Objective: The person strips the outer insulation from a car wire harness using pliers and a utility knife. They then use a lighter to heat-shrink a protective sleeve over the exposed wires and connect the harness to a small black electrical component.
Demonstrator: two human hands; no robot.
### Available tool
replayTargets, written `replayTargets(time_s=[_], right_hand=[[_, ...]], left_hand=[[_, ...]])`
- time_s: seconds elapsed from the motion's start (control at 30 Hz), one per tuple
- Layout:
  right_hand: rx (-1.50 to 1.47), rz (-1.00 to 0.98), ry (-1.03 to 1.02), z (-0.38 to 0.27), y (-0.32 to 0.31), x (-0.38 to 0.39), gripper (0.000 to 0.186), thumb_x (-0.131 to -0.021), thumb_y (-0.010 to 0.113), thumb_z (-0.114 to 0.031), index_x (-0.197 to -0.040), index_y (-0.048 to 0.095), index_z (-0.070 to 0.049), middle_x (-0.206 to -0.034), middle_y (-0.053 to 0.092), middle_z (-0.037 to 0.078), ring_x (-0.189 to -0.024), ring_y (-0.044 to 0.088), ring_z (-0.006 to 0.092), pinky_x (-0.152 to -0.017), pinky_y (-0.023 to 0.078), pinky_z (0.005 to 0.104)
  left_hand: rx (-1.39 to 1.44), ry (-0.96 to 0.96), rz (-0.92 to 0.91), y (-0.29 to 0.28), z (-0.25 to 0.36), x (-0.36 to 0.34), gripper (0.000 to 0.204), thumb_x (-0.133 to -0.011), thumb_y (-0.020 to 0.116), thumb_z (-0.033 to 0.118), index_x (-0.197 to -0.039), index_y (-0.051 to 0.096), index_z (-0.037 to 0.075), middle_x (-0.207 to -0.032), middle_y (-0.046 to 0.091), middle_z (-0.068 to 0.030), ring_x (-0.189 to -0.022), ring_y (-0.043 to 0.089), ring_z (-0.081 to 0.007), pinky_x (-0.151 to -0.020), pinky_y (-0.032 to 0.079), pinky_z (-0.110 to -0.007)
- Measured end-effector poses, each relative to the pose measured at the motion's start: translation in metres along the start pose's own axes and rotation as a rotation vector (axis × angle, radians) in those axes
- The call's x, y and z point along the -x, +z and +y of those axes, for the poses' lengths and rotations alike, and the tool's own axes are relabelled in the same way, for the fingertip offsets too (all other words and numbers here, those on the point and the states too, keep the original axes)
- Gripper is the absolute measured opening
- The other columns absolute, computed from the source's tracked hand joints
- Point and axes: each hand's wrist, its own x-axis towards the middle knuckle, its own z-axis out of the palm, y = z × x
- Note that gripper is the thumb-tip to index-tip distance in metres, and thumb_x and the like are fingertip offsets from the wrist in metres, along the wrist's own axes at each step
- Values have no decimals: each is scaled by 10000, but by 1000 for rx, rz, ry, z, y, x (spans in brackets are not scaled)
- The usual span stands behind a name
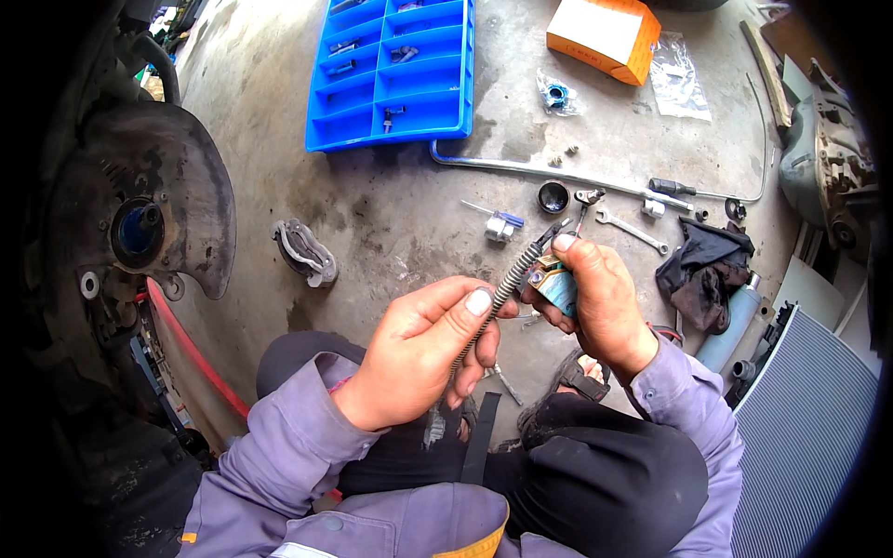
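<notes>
Over my crossed legs, my left hand [409, 339] is closed, its thumb and fingers pinching a coil-wrapped cable [514, 275]. This cable slants from below the left fingers up to the right hand, and a dark connector [434, 426] hangs under the left hand, perhaps at its lower end. My right hand [605, 302] is wrapped round a small metal block [556, 289] with a bluish face and brass-coloured parts. The right thumb presses near the block's top, beside the cable's upper end. Fingers hide the block's far side, so I cannot tell whether cable and block are joined.
A blue compartment tray [463, 126] with small parts stands beyond my hands. Near it lie an orange box [603, 42], a long metal bar [549, 170], a combination wrench [631, 231] and a black cloth [702, 270]. A brake disc shield [177, 186] is at left, a radiator [809, 428] at right.
</notes>
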Motion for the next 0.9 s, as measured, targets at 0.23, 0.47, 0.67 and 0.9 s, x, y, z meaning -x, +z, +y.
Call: replayTargets(time_s=[0.23, 0.47, 0.67, 0.9], right_hand=[[23, -2, -4, -2, 2, 2, 468, -1010, 459, -367, -848, 658, 24, -708, 672, 128, -430, 479, 106, -387, 345, 241], [27, 0, -7, -3, 4, 2, 472, -1008, 457, -355, -848, 667, 36, -698, 673, 133, -430, 481, 109, -387, 348, 245], [53, -9, -7, -1, 3, 1, 473, -1010, 445, -344, -856, 668, 43, -699, 670, 131, -438, 485, 110, -393, 353, 248], [32, -16, 12, -3, 5, 1, 538, -1041, 438, -424, -829, 715, -14, -554, 571, 12, -449, 460, 65, -442, 362, 224]], left_hand=[[-22, 33, 50, 2, 1, -2, 197, -1037, 561, 187, -1124, 553, 10, -787, 594, -42, -510, 518, -57, -425, 399, -211], [-48, 135, 115, 2, -5, -4, 172, -981, 642, 92, -1088, 533, 14, -852, 585, -23, -589, 511, -24, -483, 382, -201], [-99, 210, 155, -3, -13, -9, 208, -952, 667, 54, -1078, 505, 17, -964, 565, -39, -685, 577, -51, -595, 580, -249], [-102, 205, 154, -6, -12, -8, 218, -941, 664, 10, -1075, 492, 17, -998, 558, -49, -783, 593, -67, -650, 617, -292]])
